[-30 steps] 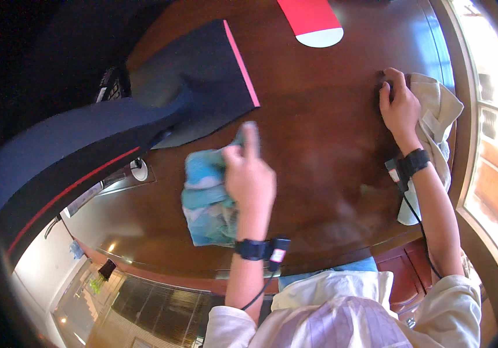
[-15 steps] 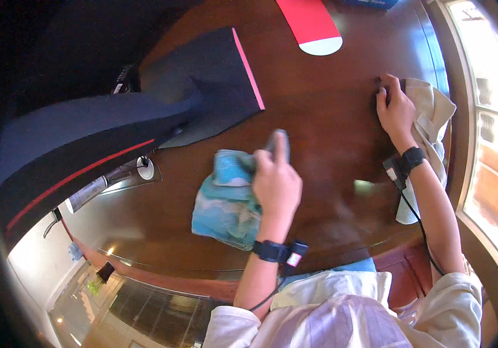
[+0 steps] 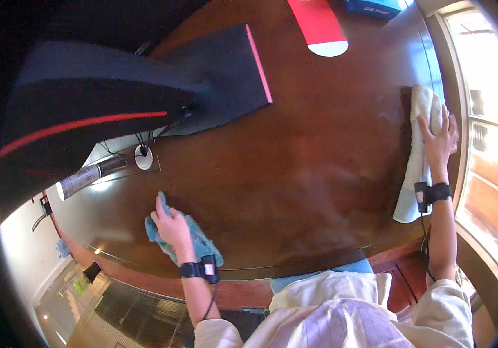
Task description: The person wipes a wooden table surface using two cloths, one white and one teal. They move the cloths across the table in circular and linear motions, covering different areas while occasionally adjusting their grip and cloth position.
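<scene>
A crumpled blue cloth (image 3: 204, 238) lies on the dark brown wooden table near its front edge, left of centre. My left hand (image 3: 173, 227) is closed on it, one finger stretched forward along the cloth. At the table's right edge, a long cream towel (image 3: 410, 174) lies lengthwise beside the window. My right hand (image 3: 438, 139) rests over its upper part with the fingers spread, thumb on the towel and the other fingers towards the window side. Both wrists wear black straps with small cabled boxes.
A large black stand (image 3: 214, 87) with a pink edge fills the upper left. Behind it are a clear cylinder (image 3: 80, 181) and a white round cable holder (image 3: 143, 156). A red sleeve with a white end (image 3: 318, 26) and a blue box (image 3: 374, 7) lie at the far side.
My left hand has swept the blue cloth leftwards and nearer. My right hand has come off a dark object and moved right onto the towel, which now lies straighter.
</scene>
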{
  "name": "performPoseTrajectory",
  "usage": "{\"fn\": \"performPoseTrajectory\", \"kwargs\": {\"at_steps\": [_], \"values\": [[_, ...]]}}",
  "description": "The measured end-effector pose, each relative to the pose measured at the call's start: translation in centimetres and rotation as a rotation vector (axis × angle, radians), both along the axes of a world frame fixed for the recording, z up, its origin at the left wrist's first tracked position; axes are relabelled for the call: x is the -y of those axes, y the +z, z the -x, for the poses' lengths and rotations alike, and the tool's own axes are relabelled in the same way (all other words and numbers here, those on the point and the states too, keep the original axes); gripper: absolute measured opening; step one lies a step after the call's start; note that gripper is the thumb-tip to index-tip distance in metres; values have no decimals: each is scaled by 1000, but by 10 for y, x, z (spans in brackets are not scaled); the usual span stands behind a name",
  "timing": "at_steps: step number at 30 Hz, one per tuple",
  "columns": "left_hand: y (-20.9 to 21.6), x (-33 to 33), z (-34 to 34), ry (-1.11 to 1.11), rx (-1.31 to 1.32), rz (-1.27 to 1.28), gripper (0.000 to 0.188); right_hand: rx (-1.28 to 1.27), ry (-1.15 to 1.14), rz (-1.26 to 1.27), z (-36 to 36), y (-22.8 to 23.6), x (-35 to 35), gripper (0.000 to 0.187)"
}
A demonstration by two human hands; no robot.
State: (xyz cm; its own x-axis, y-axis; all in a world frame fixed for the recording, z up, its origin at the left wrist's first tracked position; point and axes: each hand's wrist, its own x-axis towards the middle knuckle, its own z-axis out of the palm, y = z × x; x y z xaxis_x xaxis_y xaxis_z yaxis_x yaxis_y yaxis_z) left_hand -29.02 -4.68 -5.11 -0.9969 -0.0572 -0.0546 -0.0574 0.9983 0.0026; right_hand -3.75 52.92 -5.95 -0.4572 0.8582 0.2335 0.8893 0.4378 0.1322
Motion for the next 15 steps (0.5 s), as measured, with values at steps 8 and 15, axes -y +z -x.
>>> {"fn": "performPoseTrajectory", "kwargs": {"at_steps": [8,15], "values": [[-30,35,-3,-11,-137,-29,51,-305,268,253,62,-16,47,69],[-25,27,-1,-31,-133,-46,50,-281,729,605,164,-1,295,79]]}}
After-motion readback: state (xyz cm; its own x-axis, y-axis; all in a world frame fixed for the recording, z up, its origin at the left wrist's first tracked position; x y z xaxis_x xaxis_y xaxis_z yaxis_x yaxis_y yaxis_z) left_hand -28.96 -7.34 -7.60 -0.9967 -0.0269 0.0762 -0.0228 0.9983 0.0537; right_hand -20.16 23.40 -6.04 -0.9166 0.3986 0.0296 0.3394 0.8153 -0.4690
